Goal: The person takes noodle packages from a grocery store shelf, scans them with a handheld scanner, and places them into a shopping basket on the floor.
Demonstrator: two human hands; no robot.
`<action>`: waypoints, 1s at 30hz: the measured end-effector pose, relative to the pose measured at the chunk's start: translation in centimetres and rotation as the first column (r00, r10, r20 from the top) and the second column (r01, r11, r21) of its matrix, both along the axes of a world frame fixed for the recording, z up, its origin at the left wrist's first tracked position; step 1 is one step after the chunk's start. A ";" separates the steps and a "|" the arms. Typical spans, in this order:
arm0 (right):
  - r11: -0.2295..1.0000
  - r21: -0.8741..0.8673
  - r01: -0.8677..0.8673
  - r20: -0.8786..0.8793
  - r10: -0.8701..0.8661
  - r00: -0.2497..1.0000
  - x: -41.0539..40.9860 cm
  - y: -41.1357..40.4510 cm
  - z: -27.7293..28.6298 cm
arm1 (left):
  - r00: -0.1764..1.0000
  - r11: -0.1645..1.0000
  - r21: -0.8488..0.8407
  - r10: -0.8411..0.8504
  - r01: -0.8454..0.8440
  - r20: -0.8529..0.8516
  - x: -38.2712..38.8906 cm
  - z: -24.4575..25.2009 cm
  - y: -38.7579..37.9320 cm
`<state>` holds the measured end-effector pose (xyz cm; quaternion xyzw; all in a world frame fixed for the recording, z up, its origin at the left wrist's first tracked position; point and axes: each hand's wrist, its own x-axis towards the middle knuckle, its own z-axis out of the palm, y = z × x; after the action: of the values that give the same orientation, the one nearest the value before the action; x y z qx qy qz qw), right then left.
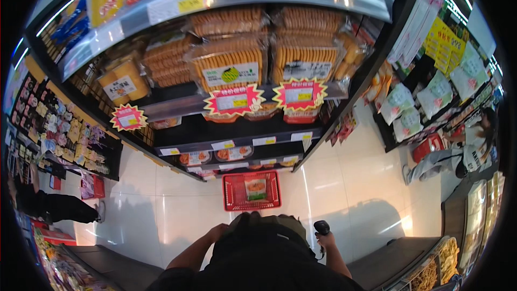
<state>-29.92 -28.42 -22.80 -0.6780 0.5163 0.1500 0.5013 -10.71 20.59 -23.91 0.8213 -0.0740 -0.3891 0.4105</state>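
Low at the person's right side, my right hand [326, 241] is closed around the handle of a black handheld device [322, 227], possibly a barcode scanner, with a cord or strap hanging below it. My left hand [218, 232] rests by my left hip; its fingers are partly hidden against my dark clothes, so its grip cannot be told. A red plastic shopping basket [227, 209] stands on the floor just in front of my feet. Inside it lies a packaged food item [255, 190] with a green lower part.
Ahead stands a shelf unit [238, 143] with clear packs of biscuits [230, 62] and starburst price tags [234, 100]. People [470, 147] with red baskets are in the right aisle; another person [60, 206] is at left. Dark counters [396, 254] flank me behind.
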 end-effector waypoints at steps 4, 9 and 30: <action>0.997 -0.034 -0.068 0.126 0.072 0.989 5.1 -1.4 2.3 | 0.969 0.968 0.050 -0.245 0.245 -0.010 -1.0 0.7 2.9; 0.983 -0.103 -0.150 0.114 0.162 0.980 8.7 -2.7 3.9 | 0.958 0.974 -0.023 -0.219 0.227 0.186 -0.4 10.3 0.5; 0.879 0.018 -0.477 0.078 0.475 0.877 12.2 1.4 8.6 | 0.742 0.720 0.231 -0.670 0.655 -0.014 10.9 9.9 -3.5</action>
<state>-17.73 -27.05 -14.18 -0.7796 0.3128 0.2537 0.4796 0.15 17.09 -14.03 0.7939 -0.3334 -0.4867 0.1473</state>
